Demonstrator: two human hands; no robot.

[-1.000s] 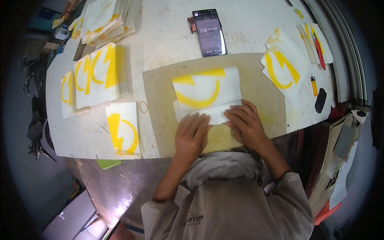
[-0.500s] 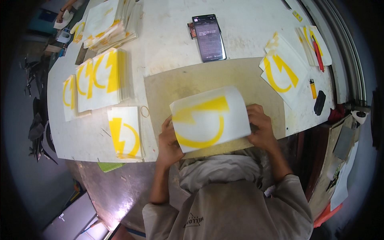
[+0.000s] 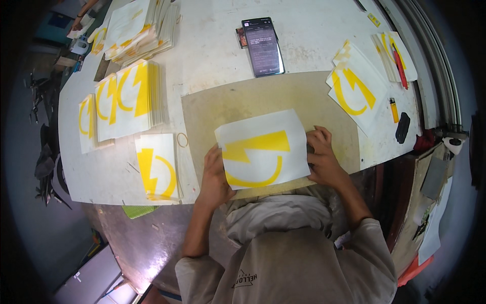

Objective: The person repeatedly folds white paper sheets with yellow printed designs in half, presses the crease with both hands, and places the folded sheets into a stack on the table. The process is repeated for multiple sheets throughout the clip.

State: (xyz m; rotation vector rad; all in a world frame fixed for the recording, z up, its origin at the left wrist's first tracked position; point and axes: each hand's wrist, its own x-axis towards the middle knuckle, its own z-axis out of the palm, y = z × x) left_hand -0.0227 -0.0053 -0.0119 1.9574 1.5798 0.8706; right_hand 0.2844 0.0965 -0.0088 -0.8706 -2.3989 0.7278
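Between my two hands is a white sheet stack or bag (image 3: pixel 293 162) with a yellow bolt-and-arc print; how many layers it has I cannot tell. My left hand (image 3: pixel 215 175) grips its left edge, the fingers partly behind it. At the right edge my right hand (image 3: pixel 323 157) closes on it with bent fingers. Below it lies a tan board (image 3: pixel 202 109) at the table's near side. A small pile of like printed sheets (image 3: pixel 158 167) rests left of my left hand, beside a rubber band (image 3: pixel 182 140).
Tall stacks of printed sheets (image 3: pixel 136 96) stand at the left and far left. A phone (image 3: pixel 263 48) lies beyond the board. To the right are loose printed sheets (image 3: pixel 352 86), a red cutter (image 3: pixel 400 66), a yellow lighter (image 3: pixel 394 110) and a black object (image 3: pixel 403 127). Another person's hand (image 3: pixel 77 24) shows far left.
The printed sheet has gone from curved and blurred to flatter and sharper. My right hand has shifted slightly left and up along with its edge; my left hand stays almost in place.
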